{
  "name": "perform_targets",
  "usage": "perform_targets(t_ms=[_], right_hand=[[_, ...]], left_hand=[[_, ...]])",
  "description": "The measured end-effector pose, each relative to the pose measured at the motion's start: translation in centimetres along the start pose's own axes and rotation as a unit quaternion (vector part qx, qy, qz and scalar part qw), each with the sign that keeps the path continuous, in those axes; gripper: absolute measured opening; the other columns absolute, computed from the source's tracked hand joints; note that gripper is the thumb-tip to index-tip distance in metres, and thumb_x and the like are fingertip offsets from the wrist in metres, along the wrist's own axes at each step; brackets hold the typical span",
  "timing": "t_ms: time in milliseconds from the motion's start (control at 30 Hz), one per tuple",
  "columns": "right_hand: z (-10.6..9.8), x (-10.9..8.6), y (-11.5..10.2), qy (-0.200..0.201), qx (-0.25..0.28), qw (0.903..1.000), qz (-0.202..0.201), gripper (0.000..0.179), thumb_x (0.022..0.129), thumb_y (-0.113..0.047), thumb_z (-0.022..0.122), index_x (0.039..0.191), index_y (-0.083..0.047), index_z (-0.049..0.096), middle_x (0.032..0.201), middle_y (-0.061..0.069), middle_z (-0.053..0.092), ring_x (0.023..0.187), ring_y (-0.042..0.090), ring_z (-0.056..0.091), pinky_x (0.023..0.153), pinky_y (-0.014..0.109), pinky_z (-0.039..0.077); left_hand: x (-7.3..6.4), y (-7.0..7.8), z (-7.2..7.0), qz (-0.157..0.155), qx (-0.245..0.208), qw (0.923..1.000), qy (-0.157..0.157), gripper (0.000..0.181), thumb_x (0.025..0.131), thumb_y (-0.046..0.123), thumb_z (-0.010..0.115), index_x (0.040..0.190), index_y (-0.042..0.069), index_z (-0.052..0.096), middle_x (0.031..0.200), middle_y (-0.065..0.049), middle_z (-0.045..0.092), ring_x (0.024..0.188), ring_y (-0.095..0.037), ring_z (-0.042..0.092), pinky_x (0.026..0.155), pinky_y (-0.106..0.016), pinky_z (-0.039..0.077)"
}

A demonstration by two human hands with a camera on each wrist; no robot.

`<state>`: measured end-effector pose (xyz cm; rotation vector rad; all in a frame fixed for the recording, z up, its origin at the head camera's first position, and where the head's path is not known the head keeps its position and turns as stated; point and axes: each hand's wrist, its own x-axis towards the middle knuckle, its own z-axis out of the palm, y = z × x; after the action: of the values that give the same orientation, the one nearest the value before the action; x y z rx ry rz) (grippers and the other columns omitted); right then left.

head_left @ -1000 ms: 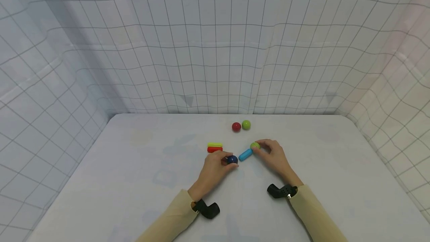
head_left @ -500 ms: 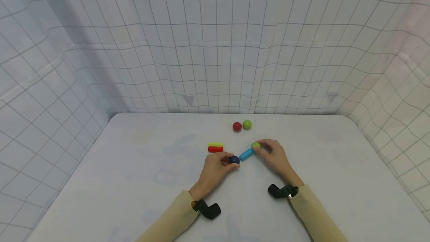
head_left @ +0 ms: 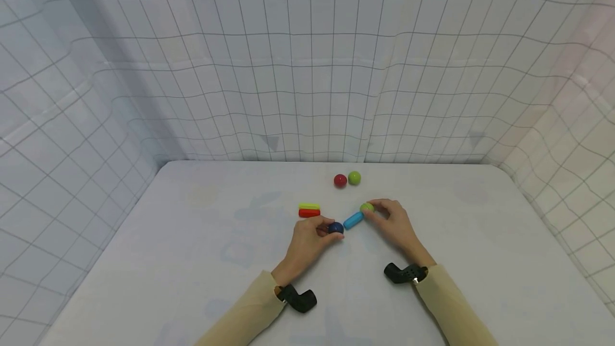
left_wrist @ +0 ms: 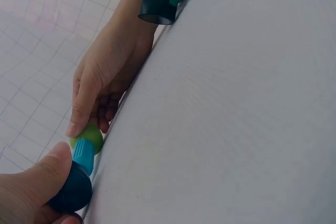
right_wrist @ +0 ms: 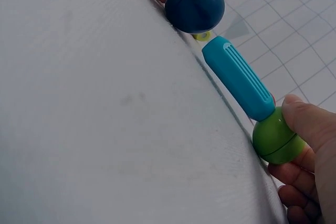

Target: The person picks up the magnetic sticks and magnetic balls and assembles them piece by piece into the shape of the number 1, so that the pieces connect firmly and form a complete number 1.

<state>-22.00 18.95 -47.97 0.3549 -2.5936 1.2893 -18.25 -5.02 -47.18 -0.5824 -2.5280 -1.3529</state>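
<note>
My left hand (head_left: 307, 242) pinches a dark blue ball (right_wrist: 195, 8) between thumb and fingers, close over the white table. With my right hand (head_left: 395, 228) I hold a green ball (right_wrist: 278, 136), thumb on one side and fingertips on the other. A light blue ridged rod (right_wrist: 239, 80) meets the green ball at one end. Its other end points at the dark blue ball, and the right wrist view shows a small gap there. In the left wrist view the dark blue ball (left_wrist: 73, 188) overlaps the near end of the rod (left_wrist: 84, 155).
A yellow rod (head_left: 309, 206) and a red rod (head_left: 309, 213) lie side by side just beyond my left hand. Farther back sit a red ball (head_left: 340, 180) and another green ball (head_left: 354, 177). White grid-lined curtains (head_left: 307, 68) hang behind the table (head_left: 216, 260) and at its sides.
The dark blue ball in my left hand has shifted very slightly right, toward the rod. My right hand keeps its hold on the green ball, nearly still.
</note>
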Motion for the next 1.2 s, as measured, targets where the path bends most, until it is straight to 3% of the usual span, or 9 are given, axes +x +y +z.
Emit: perform_targets(t_ms=[367, 1200], right_hand=[[0.10, 0.04, 0.25, 0.001, -0.004, 1.0000, -0.001, 0.033, 0.088, -0.031, 0.069, 0.110, -0.007, 0.068, 0.107, 0.008, 0.065, 0.102, 0.025, 0.053, 0.088, 0.044, 0.040], [-0.07, 0.04, 0.01, 0.003, -0.005, 0.9999, -0.009, 0.031, 0.088, -0.029, 0.069, 0.109, -0.007, 0.069, 0.103, 0.007, 0.066, 0.096, 0.023, 0.052, 0.084, 0.042, 0.039]], left_hand=[[-0.01, 0.07, 0.10, -0.011, -0.011, 0.9999, 0.002, 0.036, 0.075, 0.027, 0.081, 0.101, 0.005, 0.071, 0.086, -0.001, 0.069, 0.069, -0.003, 0.061, 0.065, -0.019, 0.050], [0.27, 0.03, 0.66, -0.002, -0.036, 0.9993, 0.005, 0.035, 0.074, 0.026, 0.081, 0.100, 0.004, 0.071, 0.086, -0.001, 0.069, 0.069, -0.003, 0.061, 0.064, -0.020, 0.051]])
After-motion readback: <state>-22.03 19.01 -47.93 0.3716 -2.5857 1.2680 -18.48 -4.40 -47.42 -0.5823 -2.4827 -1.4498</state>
